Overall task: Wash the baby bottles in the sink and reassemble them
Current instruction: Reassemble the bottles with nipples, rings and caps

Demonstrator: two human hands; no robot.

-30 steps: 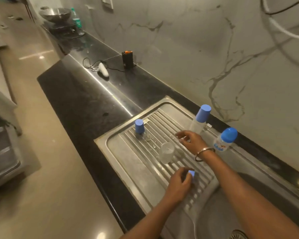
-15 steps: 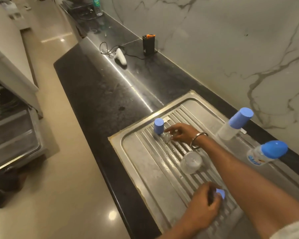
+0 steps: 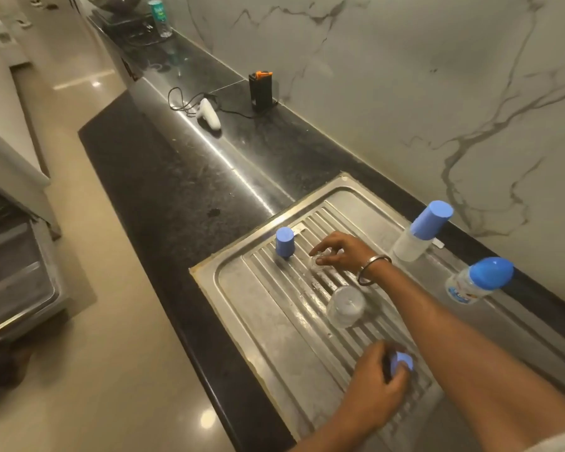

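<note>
Since half a second ago the right hand [image 3: 343, 256] has settled over the clear teat [image 3: 320, 260] on the drainboard [image 3: 242, 288], just beside the loose blue cap [image 3: 284, 241], thumb and forefinger pinching it. It looks soft and wet, so I would grip low at its flange and lift straight up. Nearer, the left hand [image 3: 377, 380] curls round a blue screw ring [image 3: 404, 362]. Between them stands an open clear bottle [image 3: 344, 306], likely the teat's destination. Two capped bottles [image 3: 419, 233] wait at the drainboard's far edge by the black table [image 3: 163, 197].
</note>
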